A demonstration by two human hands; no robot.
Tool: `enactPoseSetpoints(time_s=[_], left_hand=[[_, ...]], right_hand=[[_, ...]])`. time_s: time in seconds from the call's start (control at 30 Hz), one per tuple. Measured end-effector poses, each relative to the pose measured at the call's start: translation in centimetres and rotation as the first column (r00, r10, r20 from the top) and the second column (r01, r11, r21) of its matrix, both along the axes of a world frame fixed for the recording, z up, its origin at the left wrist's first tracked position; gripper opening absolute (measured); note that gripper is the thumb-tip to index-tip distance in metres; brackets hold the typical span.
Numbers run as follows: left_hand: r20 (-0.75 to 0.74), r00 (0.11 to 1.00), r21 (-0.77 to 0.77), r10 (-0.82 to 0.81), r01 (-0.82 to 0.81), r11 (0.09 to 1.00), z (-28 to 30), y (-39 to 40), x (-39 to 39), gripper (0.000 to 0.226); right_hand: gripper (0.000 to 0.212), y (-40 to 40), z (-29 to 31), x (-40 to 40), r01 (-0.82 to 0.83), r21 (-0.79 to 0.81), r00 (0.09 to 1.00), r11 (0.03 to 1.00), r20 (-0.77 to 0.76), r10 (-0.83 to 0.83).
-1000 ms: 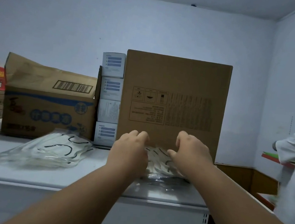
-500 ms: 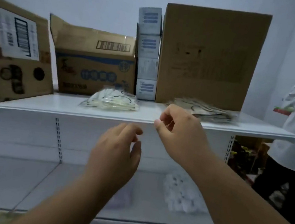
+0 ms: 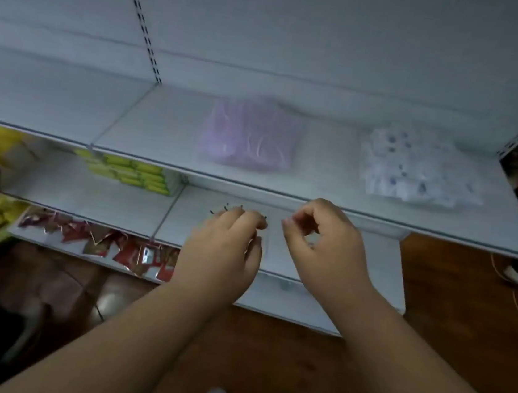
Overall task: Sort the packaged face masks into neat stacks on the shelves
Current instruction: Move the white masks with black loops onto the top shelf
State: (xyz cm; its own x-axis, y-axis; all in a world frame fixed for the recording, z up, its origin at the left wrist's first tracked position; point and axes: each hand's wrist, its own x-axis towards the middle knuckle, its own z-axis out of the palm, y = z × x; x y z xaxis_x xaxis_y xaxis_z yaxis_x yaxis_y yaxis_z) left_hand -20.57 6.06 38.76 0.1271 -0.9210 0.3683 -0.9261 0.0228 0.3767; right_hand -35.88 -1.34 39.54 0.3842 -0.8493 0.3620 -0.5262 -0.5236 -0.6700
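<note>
yellow-green boxes [image 3: 134, 174] are stacked at the left of the lower shelf [image 3: 99, 200]. a clear, thin mask packet [image 3: 258, 244] lies under the left hand [image 3: 223, 244]; grip and long axis cannot be told. on the upper shelf [image 3: 162, 127], a soft purple mask stack [image 3: 248, 133] lies crosswise. the right hand [image 3: 323, 239] is curled, apparently empty. a white dotted mask stack [image 3: 415, 169] runs front-to-back.

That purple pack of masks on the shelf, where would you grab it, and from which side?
I'd take the purple pack by its near edge, coming from the front. It lies flat on the shelf, so there is nothing to wrap fingers round; a thumb-over, fingers-under pinch at the front rim suits a soft, flat bag. The back panel closes off the far side. The picture is blurred, so finer detail is unclear.
</note>
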Motion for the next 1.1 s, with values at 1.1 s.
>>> enactPoseSetpoints(time_s=[1.1], left_hand=[[-0.517,0.788,0.702,0.334,0.168,0.692,-41.7,-16.9,-8.0,0.029]], right_hand=[[0.033,-15.1,-47.5,-9.1,0.455,0.188,0.707,0.87,-0.671,-0.225]])
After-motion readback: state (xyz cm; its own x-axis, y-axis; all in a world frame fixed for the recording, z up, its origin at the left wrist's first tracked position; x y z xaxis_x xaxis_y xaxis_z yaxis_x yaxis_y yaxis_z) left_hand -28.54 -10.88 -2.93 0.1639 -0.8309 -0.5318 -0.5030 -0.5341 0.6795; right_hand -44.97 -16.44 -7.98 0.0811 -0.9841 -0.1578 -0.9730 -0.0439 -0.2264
